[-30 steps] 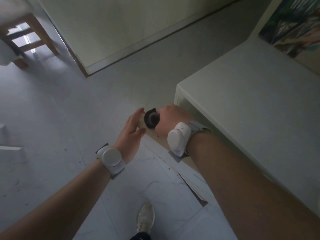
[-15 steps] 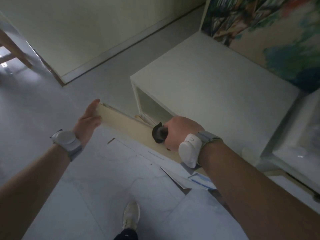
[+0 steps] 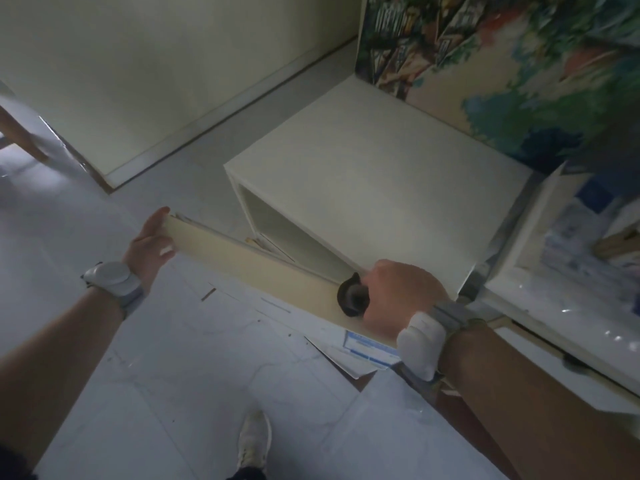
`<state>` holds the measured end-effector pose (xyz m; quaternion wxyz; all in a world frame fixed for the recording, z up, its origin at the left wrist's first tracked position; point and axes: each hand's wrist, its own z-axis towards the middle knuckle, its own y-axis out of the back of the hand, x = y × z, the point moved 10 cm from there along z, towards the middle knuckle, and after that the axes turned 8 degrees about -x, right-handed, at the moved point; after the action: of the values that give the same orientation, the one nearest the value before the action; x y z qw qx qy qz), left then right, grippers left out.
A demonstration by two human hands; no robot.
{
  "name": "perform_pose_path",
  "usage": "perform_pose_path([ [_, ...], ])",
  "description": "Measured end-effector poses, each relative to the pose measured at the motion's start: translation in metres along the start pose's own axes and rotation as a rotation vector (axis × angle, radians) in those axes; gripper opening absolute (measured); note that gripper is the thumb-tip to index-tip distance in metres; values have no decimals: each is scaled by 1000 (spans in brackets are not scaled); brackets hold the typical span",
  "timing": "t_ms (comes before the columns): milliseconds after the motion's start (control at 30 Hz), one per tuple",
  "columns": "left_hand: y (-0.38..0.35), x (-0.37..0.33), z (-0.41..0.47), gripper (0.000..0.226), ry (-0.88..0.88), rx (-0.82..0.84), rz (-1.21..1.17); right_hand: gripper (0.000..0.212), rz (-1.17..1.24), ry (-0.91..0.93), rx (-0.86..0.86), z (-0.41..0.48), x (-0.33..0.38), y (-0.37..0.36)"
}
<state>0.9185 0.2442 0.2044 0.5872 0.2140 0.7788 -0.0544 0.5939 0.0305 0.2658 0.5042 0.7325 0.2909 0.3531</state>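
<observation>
A cream drawer front (image 3: pixel 259 268) stands pulled out at an angle from a low white cabinet (image 3: pixel 381 188), whose opening shows behind it. My right hand (image 3: pixel 401 296) grips the black round knob (image 3: pixel 351 299) near the right end of the drawer front. At the panel's left end, my left hand (image 3: pixel 149 244) holds on with the thumb on the front face and the fingers behind the edge. Both wrists carry white bands. Something pale shows inside the drawer just behind the front; I cannot tell what it is.
A colourful painting (image 3: pixel 519 64) leans on the wall above the cabinet. Another white piece of furniture (image 3: pixel 554 306) stands to the right. Flat white sheets and a printed paper (image 3: pixel 363 351) lie on the pale floor by my shoe (image 3: pixel 254 441). A wooden leg (image 3: pixel 20 136) is at far left.
The drawer has come out of the cabinet. My left hand moved from beside the knob to the left end of the front. The view swung right toward the cabinet.
</observation>
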Motion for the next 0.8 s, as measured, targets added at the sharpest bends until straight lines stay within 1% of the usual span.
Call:
perform_pose_path([
  [67,5,1,1,56,-13,-13,54,13,113,-29,-54,-3,-3,8],
  [133,3,0,4,56,-31,4,71,9,282,-68,-142,0,-4,27],
  [233,-1,-3,16,63,1,28,21,28,506,-89,-282,16,3,64],
  [333,-15,-7,20,67,11,61,22,32,719,-92,-291,35,15,85],
  [400,-23,-12,23,68,11,73,11,40,741,-88,-333,51,25,96],
  [433,-25,-16,26,68,11,80,6,40,745,-86,-352,59,30,100],
  [500,-30,-20,35,68,12,84,5,37,733,-89,-379,72,36,103],
  [633,-42,-26,52,70,-17,108,58,20,743,-143,-392,92,34,97],
  [733,-62,-30,63,69,-39,161,95,19,742,-175,-413,103,31,93],
  [800,-76,-32,73,67,-63,197,120,23,739,-194,-439,110,28,92],
])
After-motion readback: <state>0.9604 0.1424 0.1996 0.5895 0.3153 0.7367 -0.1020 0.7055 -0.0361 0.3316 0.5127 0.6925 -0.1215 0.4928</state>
